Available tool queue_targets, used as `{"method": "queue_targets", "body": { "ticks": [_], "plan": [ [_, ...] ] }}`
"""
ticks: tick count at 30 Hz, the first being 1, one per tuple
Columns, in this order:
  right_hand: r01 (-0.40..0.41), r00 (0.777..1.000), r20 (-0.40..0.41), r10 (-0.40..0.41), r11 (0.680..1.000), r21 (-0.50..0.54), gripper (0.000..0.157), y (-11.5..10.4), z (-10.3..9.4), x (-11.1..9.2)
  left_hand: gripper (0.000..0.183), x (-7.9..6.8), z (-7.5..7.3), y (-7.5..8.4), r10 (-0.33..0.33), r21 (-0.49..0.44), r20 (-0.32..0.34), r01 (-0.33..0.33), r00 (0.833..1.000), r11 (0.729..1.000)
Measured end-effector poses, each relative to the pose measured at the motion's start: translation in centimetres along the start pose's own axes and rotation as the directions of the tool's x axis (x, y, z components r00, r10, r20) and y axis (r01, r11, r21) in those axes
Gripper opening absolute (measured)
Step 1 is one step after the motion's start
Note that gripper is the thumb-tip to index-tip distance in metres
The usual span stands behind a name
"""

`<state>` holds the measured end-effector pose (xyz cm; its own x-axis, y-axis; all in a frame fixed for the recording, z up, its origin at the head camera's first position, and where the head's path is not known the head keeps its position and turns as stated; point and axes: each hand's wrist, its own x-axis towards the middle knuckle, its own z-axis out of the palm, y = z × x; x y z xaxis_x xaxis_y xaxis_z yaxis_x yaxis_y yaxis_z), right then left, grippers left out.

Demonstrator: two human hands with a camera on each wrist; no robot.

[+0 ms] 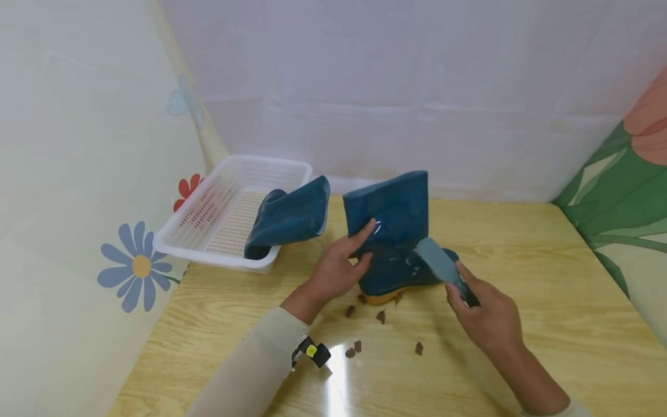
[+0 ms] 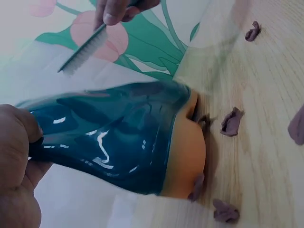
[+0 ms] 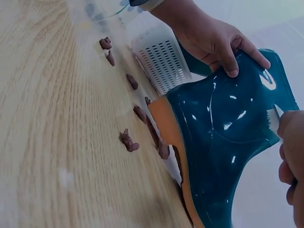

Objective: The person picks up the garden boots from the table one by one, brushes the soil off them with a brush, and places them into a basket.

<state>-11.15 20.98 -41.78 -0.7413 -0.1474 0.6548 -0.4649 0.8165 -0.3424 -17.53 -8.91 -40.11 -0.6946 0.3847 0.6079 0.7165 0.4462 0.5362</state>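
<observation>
A glossy teal rain boot [image 1: 388,214] with an orange sole [image 2: 187,161] stands on the table, toe to the right in the head view. My left hand [image 1: 339,266] grips it by the back of the shaft, near the ankle. My right hand [image 1: 487,315] holds a brush [image 1: 443,266] by its dark handle. Pale bristles [image 3: 273,122] of the brush show close to the boot in the right wrist view; whether they touch it I cannot tell. Brown mud-like clumps [image 1: 381,317] lie around the sole, and one clump [image 2: 196,186] is against the sole's edge.
At the left stands a white plastic basket [image 1: 208,258] with a second teal boot [image 1: 289,214] leaning in it, its shaft over the rim. Several brown clumps are scattered on the wooden table [image 1: 547,347] in front. A pale cloth [image 1: 469,87] hangs behind.
</observation>
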Motion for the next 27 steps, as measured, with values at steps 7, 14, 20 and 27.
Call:
{"method": "queue_targets", "body": {
  "ticks": [7, 14, 20, 27],
  "plan": [
    [0.021, 0.999, 0.049, -0.022, 1.0, 0.022, 0.051, 0.1, 0.1, -0.7, 0.065, 0.1, 0.1, 0.3, 0.077, 0.073, -0.079, -0.071, 0.994, 0.995],
    [0.179, 0.968, 0.155, -0.196, 0.977, 0.117, 0.042, -0.4, 1.2, -1.8, 0.078, 0.5, -0.1, 0.9, 0.193, 0.12, -0.149, -0.176, 0.97, 0.977],
    [0.333, 0.897, 0.239, -0.373, 0.923, 0.19, 0.045, -2.1, 2.8, -2.2, 0.088, 0.8, -0.4, 1.5, 0.24, 0.161, -0.172, -0.213, 0.955, 0.964],
    [0.353, 0.87, 0.315, -0.38, 0.925, 0.14, 0.047, -3.8, 4.2, -2.5, 0.091, 0.8, -0.3, 2.0, 0.278, 0.208, -0.185, -0.239, 0.942, 0.948]
  ]
}}
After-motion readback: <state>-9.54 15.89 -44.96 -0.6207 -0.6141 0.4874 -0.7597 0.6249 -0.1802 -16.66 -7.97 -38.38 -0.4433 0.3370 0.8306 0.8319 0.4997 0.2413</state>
